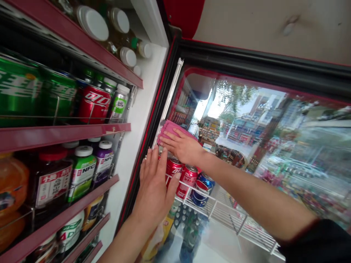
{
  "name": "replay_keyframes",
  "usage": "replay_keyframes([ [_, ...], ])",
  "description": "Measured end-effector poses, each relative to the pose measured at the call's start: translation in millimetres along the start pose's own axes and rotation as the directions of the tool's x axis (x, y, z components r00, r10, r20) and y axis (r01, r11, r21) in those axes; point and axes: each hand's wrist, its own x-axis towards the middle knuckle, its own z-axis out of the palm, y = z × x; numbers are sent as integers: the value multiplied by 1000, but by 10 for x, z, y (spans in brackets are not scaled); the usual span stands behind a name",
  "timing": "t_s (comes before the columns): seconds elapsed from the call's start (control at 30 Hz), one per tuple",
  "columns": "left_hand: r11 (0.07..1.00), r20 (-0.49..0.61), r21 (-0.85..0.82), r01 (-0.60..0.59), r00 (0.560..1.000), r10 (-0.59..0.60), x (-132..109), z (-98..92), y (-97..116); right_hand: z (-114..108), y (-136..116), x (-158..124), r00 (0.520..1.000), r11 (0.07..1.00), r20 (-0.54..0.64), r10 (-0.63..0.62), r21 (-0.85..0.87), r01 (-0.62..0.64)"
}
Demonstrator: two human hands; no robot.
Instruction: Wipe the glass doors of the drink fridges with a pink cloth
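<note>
My right hand (pixel 182 146) lies flat over a folded pink cloth (pixel 171 128) and holds it against the inner side of the glass door (pixel 287 146), near the white strip (pixel 172 87) along the hinge side. Just below and to the left is my left hand (pixel 153 182), fingers stretched and thumb apart, with nothing visible in it. Its fingertips are by the black door seal (pixel 137 182); whether they touch it I cannot tell. Behind the hands, red cola cans (pixel 188 179) and a blue Pepsi can (pixel 202 189) stand in the door's white wire rack (pixel 236 223).
On the left, fridge shelves with dark red front strips (pixel 68 136) hold green cans (pixel 59 91), a red can (pixel 94 104), and several juice bottles (pixel 82 171). White-capped bottles (pixel 94 23) stand above. Trees and a street appear in the glass.
</note>
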Motion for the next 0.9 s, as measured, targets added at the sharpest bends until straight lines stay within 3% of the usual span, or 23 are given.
replay_keyframes([
  [0.2, 999, 35, 33, -26, 999, 25, -96, 100, 298, -123, 19, -358, 997, 999, 64, 45, -11, -45],
  [0.43, 999, 42, 7, -36, 998, 36, -206, 277, 740, -206, 131, -1056, 993, 994, 63, 97, 46, -100],
  [0.7, 996, 68, -45, -77, 994, 80, -319, 608, 1337, -232, 181, -2184, 986, 984, 28, 165, 60, -167],
  [0.9, 988, 77, -76, -136, 987, 142, -333, 866, 1729, -158, 93, -3273, 977, 977, -56, 205, -50, -208],
])
